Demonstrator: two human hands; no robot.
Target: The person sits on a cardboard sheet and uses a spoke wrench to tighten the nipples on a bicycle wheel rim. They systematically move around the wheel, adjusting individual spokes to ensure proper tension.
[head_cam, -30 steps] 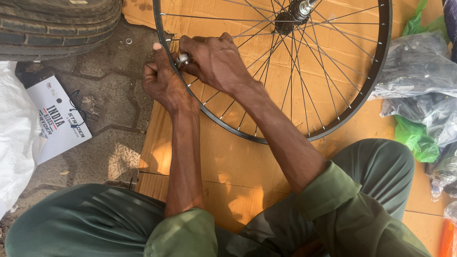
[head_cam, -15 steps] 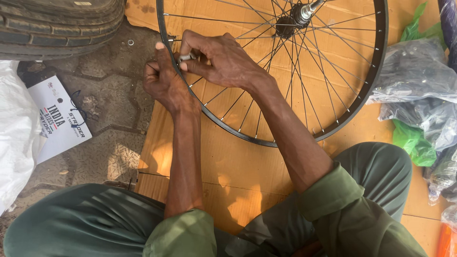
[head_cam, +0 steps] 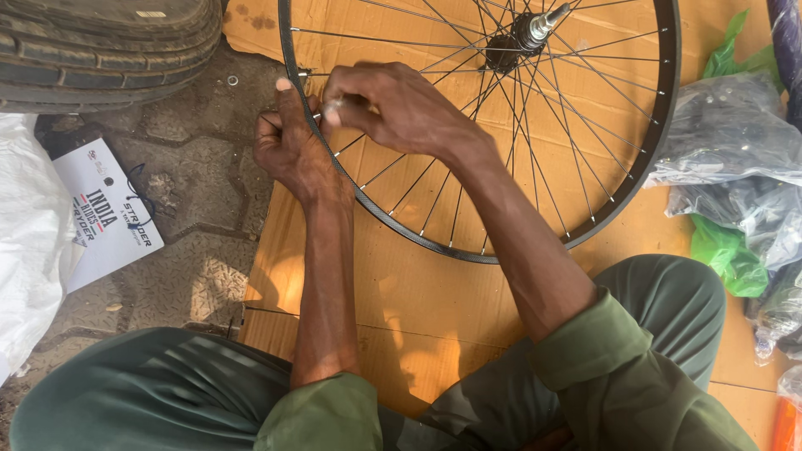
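A black bicycle wheel rim (head_cam: 643, 163) with thin metal spokes and a silver hub (head_cam: 526, 35) lies flat on brown cardboard (head_cam: 418, 301). My left hand (head_cam: 292, 150) grips the rim at its left side, thumb raised along the outside. My right hand (head_cam: 401, 104) reaches over the rim from inside and pinches a small silvery part, perhaps a spoke nipple or small tool (head_cam: 334, 105), right at the rim beside my left thumb. What the part is exactly is too small to tell.
Stacked dark tyres (head_cam: 100, 46) lie at the top left on paving stones. A white printed card (head_cam: 104, 213) and a white sack (head_cam: 25, 250) sit at the left. Clear and green plastic bags (head_cam: 735, 167) pile up at the right. My green trouser legs (head_cam: 167, 392) fill the bottom.
The view shifted slightly, so the wheel and hands sit a little further right. Both hands stay at the same spot on the rim, the right fingers working the small part.
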